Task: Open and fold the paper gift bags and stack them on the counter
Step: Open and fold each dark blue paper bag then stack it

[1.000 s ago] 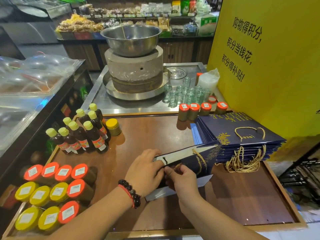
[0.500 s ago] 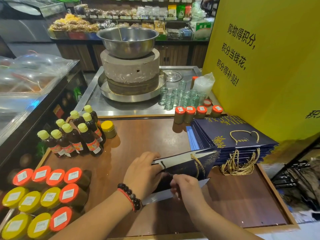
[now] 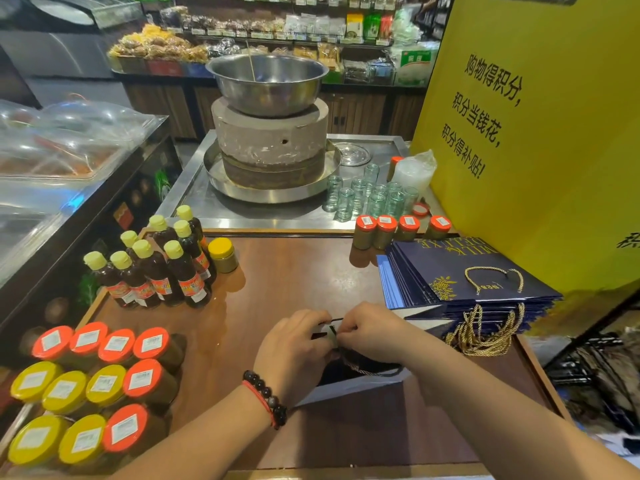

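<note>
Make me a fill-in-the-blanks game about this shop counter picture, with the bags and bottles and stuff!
1. Both hands, the left hand and the right hand, are holding one dark ____ gift bag.
2. The stack of flat bags has rope handles coloured ____.
3. The brown bottles all wear ____ caps.
4. The big metal bowl sits on top of a round ____ mill.

Missing words: blue; gold; yellow; stone

gift bag mostly hidden under both hands, jar labels too small to read
</note>
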